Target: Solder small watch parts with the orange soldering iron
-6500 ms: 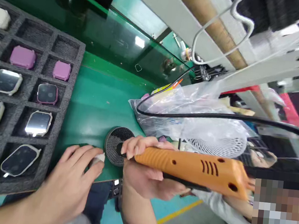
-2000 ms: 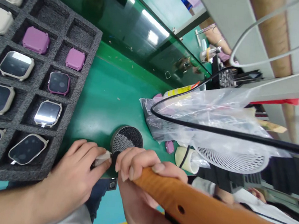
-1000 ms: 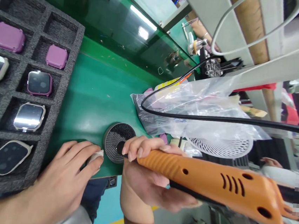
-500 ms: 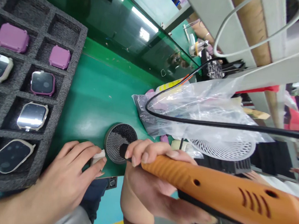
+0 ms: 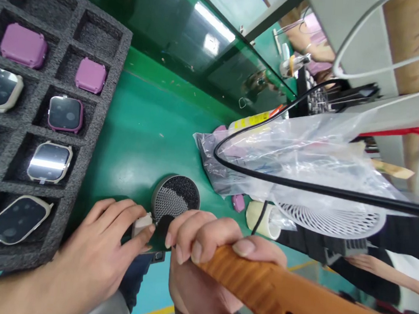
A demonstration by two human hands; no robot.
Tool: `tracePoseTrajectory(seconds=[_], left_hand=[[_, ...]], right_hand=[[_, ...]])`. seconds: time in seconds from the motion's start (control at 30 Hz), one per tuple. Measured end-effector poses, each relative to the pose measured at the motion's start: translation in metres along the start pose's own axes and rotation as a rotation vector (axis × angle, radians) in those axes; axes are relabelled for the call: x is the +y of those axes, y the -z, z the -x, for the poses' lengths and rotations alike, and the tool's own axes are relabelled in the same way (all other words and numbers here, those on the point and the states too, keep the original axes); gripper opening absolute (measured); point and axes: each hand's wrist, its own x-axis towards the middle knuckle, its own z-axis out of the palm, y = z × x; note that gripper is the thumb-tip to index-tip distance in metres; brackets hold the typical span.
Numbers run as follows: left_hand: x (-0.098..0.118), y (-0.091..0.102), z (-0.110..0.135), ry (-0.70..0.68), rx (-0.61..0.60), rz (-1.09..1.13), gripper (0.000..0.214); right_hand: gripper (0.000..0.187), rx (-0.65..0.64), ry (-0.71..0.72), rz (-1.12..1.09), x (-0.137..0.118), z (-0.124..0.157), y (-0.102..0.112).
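Observation:
My left hand (image 5: 102, 250) is closed at the fingertips, pinching a small beige watch case (image 5: 142, 223) at the front edge of the green bench. My right hand (image 5: 214, 261) is wrapped round an orange electric screwdriver (image 5: 302, 304) with a ribbed grip. Its black nose (image 5: 162, 234) points at the watch case; whether the two touch I cannot tell. Just beyond stands a round metal dish (image 5: 157, 191) with a dimpled bottom and many tiny dark pieces, probably screws, heaped on one side.
A grey foam tray (image 5: 107, 88) holds beige and purple watches on the left. A clear plastic bag (image 5: 291, 155) lies at the right, crossed by a black cable (image 5: 325, 189). Beside it are a small purple case (image 5: 238, 202), a tape roll (image 5: 262, 220) and a white fan (image 5: 329, 218).
The screwdriver's nose has left the dish and come toward me, down beside the watch case. My left hand keeps its pinch. The view has shifted slightly.

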Motion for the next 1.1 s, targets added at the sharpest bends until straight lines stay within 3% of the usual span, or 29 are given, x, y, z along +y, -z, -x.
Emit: tracePoseTrajectory(seconds=[0.17,0.33,0.47,0.77,0.93,1.1], left_hand=[[0.000,0.000,-0.001,-0.002,0.012,-0.005,0.028],[0.000,0.000,-0.002,0.001,0.018,0.007,0.028],[0.000,-0.001,-0.001,0.004,0.025,0.019,0.029],[0.000,0.000,-0.001,0.002,0.027,0.010,0.032],[-0.001,0.000,-0.002,0.009,0.037,0.021,0.030],[0.000,0.002,-0.003,0.009,0.012,0.021,0.032]], right_hand=[[0.047,-0.027,0.032,-0.006,0.001,-0.003,0.000],[0.040,-0.022,-0.005,0.019,0.004,-0.001,-0.001],[0.027,-0.007,0.065,-0.008,0.007,-0.003,-0.003],[0.041,-0.015,-0.041,0.050,-0.005,-0.004,-0.015],[0.021,0.010,-0.094,0.053,-0.008,-0.003,-0.019],[0.040,-0.073,-0.044,0.010,0.000,-0.003,-0.011]])
